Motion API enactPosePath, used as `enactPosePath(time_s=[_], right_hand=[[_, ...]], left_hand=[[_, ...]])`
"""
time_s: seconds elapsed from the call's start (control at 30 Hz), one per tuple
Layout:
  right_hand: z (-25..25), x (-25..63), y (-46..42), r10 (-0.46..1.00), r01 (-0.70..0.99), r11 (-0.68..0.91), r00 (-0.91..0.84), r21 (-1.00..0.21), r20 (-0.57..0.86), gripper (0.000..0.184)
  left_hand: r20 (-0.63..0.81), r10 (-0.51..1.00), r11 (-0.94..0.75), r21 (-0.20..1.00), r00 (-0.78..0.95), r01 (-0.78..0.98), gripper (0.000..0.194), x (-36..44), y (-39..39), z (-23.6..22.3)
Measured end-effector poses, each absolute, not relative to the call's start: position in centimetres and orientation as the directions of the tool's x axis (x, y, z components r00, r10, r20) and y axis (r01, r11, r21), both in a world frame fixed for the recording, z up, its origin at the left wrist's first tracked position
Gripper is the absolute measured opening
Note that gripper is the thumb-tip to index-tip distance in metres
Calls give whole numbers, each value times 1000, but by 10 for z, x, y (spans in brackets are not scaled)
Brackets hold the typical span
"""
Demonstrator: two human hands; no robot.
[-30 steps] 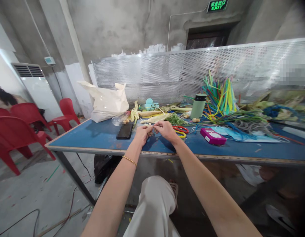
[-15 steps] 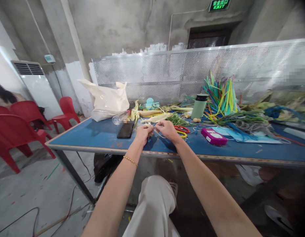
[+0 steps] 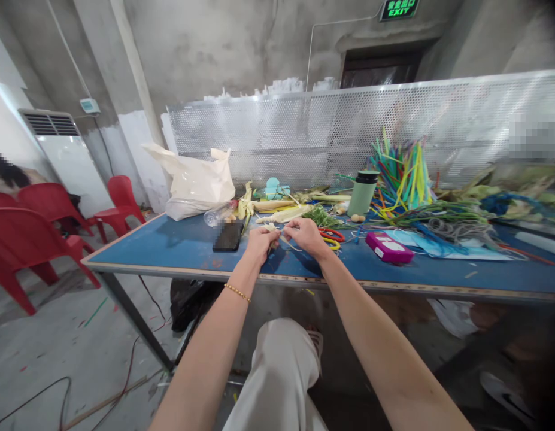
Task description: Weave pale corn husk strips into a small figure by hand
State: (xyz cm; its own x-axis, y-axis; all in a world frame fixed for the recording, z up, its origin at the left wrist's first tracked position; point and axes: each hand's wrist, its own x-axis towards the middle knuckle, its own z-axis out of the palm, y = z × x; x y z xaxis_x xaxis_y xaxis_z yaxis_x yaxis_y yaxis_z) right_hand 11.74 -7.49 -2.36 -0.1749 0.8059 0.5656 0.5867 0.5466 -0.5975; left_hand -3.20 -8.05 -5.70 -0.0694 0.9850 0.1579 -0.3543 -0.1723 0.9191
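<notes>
Above the front part of the blue table (image 3: 160, 248), my left hand (image 3: 261, 244) is closed around a small pale bundle (image 3: 271, 227) that looks like corn husk. Close to its right, the fingers of my right hand (image 3: 306, 237) are pinched on a thin pale strip (image 3: 287, 242), which runs toward the left hand. The fingertips hide most of the bundle. Just right of my right hand lie scissors with red and yellow handles (image 3: 331, 237). A dark phone (image 3: 227, 237) is left of my left hand. Behind both hands are pale corn husks (image 3: 284, 214).
A cream bag (image 3: 200, 185) stands at the back left. Toward the right are a green bottle (image 3: 361, 196), a purple box (image 3: 389, 248), bundled colourful strips (image 3: 407, 176) and tangled cords (image 3: 448, 230). Red chairs (image 3: 35, 245) stand left of the table.
Both hands stay close together in nearly the same place, with only a tiny shift of the right fingers. Nothing on the table has visibly moved.
</notes>
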Motion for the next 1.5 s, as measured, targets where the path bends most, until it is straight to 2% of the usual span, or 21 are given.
enactPosePath(time_s=[0.23,0.4,0.5,0.63,0.77,1.0,1.13,1.5], right_hand=[[-23,118,-76,824,560,530,-164,-636,542,17],[-24,121,-73,799,589,550,-166,-591,578,13],[-25,121,-70,783,540,577,-152,-613,603,16],[-27,119,-65,775,487,618,-251,-617,580,22],[-30,120,-60,785,364,617,-226,-698,577,22],[-30,120,-64,828,228,560,-197,-797,525,29],[-29,118,-67,840,178,534,-220,-827,496,32],[-29,116,-63,800,378,597,-217,-707,560,22]], left_hand=[[162,985,-171,924,-54,-342,25,-33,-82,-57],[190,982,-177,922,4,-345,24,-32,-89,-53],[185,983,-179,941,-5,-287,21,-32,-93,-52],[164,986,-161,971,4,-175,22,-33,-94,-52],[176,983,-157,957,57,-245,14,-34,-93,-51],[234,971,-215,945,51,-246,28,-36,-91,-52],[218,975,-206,952,31,-225,33,-36,-92,-53],[269,961,-259,957,64,-130,29,-35,-89,-56]])
